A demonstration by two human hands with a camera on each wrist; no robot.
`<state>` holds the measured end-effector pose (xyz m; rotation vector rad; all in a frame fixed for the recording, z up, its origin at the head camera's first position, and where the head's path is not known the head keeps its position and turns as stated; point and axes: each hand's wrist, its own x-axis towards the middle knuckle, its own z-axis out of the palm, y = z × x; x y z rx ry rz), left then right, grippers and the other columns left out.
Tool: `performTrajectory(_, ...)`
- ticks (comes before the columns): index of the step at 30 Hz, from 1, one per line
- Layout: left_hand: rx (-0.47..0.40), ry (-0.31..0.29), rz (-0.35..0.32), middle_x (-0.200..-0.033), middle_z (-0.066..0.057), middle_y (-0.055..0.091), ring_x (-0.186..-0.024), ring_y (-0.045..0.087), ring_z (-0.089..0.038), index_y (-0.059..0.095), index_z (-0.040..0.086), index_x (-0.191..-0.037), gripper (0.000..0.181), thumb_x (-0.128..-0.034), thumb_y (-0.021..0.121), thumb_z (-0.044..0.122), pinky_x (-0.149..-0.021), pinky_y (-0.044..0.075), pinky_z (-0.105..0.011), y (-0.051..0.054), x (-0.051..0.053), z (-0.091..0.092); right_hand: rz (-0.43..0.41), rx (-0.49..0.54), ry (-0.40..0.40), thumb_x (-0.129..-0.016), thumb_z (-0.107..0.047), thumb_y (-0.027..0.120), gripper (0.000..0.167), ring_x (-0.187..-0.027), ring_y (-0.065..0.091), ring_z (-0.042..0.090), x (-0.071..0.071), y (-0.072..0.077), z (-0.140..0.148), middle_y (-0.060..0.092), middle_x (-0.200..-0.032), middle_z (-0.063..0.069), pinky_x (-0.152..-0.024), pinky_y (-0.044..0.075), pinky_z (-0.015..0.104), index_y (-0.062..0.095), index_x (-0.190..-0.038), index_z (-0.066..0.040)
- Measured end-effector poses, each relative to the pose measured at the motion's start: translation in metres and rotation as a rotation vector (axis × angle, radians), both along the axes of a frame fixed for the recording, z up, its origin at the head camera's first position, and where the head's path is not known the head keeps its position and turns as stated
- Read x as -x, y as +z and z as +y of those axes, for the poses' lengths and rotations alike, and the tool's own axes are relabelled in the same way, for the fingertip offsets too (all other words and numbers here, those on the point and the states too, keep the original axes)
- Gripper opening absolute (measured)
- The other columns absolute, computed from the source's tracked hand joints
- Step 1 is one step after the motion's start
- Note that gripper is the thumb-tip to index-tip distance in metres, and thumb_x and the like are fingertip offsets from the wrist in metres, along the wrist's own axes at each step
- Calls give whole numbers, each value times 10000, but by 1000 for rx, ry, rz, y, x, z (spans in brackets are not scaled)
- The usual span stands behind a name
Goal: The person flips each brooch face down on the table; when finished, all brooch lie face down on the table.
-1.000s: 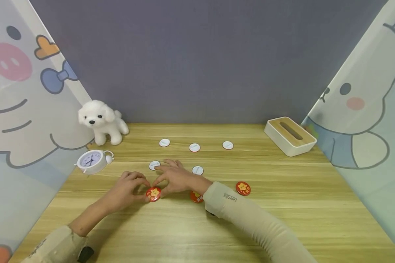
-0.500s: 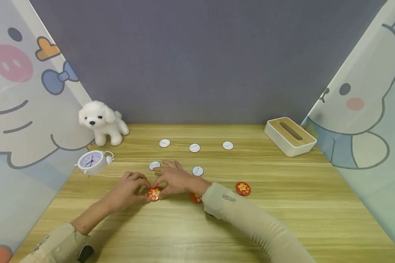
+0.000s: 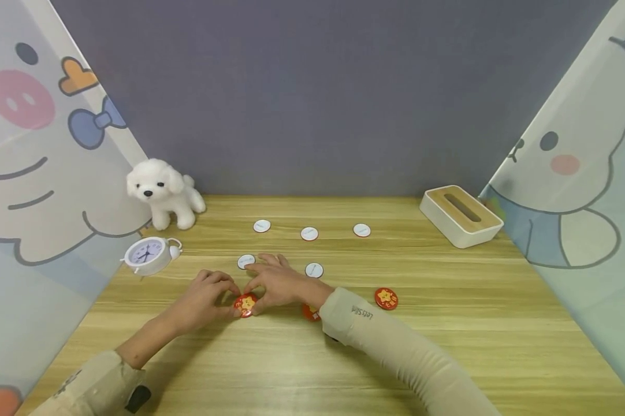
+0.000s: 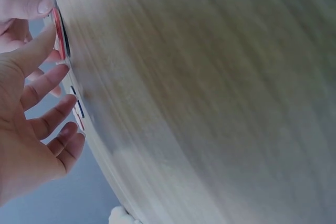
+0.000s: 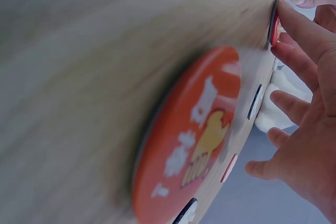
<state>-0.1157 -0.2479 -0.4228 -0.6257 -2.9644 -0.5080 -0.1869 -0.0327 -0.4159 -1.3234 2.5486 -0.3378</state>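
Note:
A round red badge (image 3: 246,305) with a yellow star lies on the wooden table between both hands. My left hand (image 3: 204,301) pinches its left side with thumb and index finger. From the right, my right hand (image 3: 280,281) holds its edge between thumb and index finger, other fingers spread. Just beyond those fingertips lies a white-faced badge (image 3: 246,262). A second red badge (image 3: 310,312) is partly hidden under the right wrist in the head view; it looms large in the right wrist view (image 5: 191,135). Further right sits a third red badge (image 3: 386,299).
Several white-faced round badges lie farther back, among them one at centre (image 3: 314,270) and one at back right (image 3: 361,230). A white plush dog (image 3: 164,193) and an alarm clock (image 3: 148,255) stand at left. A tissue box (image 3: 461,216) sits at back right.
The red badge between my hands appears turned slightly clockwise, its lettering shifting from lower left toward the left. Both hands stay in nearly the same place.

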Motion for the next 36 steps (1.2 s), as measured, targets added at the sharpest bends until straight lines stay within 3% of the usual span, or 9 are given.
performTrajectory(18,34,-39,10,-1176,-68,666,-1095,529,-313,740,211,-981,302,-757,865,370,-940,440,-532,4,2,3,8,3,8,-795,-484,815,436,-1550,129,345,1,0,-3,326,-1637,9,-1181,163,678,715,-1197,-346)
performTrajectory(25,37,-51,16,-1178,-58,660,-1095,523,-299,737,212,-979,314,-742,874,366,-947,436,-528,0,4,2,21,19,13,-769,-488,832,443,-1548,140,343,0,-2,-3,335,-1634,10,-1175,168,687,713,-1171,-344)
performTrajectory(36,36,-88,38,-1166,-47,653,-1079,521,-291,726,226,-963,343,-739,855,453,-934,434,-530,0,4,0,30,24,16,-766,-497,832,422,-1551,130,314,0,-3,-3,327,-1637,-9,-1182,165,678,705,-1138,-344)
